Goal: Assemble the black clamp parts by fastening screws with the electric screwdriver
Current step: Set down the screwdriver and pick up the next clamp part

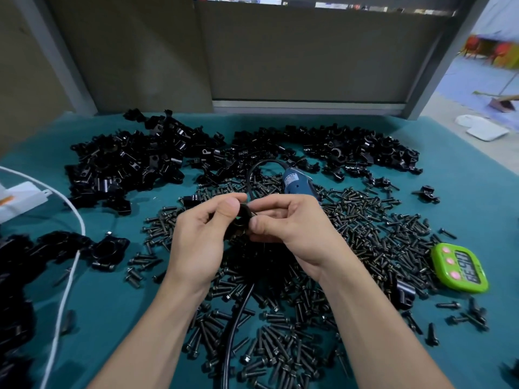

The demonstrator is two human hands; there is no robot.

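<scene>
- We hold one black clamp part [241, 220] above the middle of the table [112, 290]. Our left hand [202, 237] curls round it and our right hand [292, 223] pinches its 3 o'clock edge. A loose pinch could drop it among the screws [365, 228] beneath.
- We cannot tell whether a screw is seated; set crooked, it may cross-thread.
- The electric screwdriver [297, 182] lies at 12 o'clock. Its cord [237, 315], trailing to 6 o'clock, could snag our wrists.
</scene>
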